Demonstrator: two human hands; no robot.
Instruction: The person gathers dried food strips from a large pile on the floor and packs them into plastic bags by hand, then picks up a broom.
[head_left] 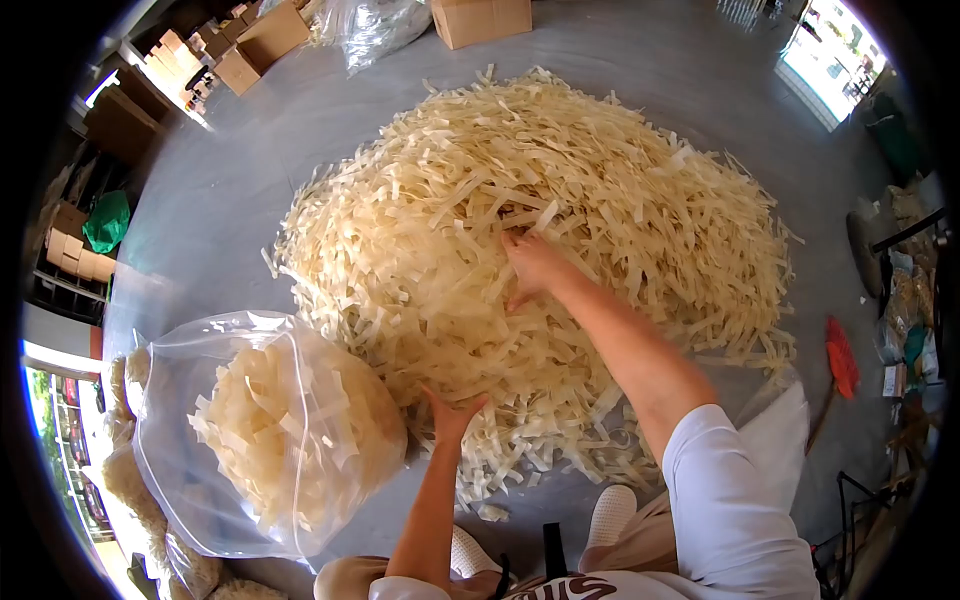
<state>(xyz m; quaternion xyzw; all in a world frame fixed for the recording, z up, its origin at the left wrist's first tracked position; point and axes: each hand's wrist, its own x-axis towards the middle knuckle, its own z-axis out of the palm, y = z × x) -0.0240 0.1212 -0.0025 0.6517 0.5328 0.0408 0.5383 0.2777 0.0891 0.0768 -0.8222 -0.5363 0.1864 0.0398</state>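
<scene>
1. Slumping near the left edge of the frame, a green bundle (107,222) sits beside some shelving; below it, stuffed sacks (135,485) line the lower left.
2. A big clear bag (165,440) takes up the lower left, its mouth gaping, with pale strips (250,420) bunched inside (they show plainly through the plastic).
3. Just right of the bag, at lower centre, the person's left hand (452,415) meets the near edge of the heap, thumb and a finger spread wide; from where I stand, I can't tell whether it grasps any strips.
4. The loose heap (440,260) of the same strips fills the middle of the frame, spread over the grey floor (225,235).
5. The right hand (535,265) is at the heap's centre, fingertips in among the strips; they're partly hidden, so I can't say whether it's clenched on any.
6. Over at the right, a red object (842,358) lies on the floor, close to clutter along the edge.
</scene>
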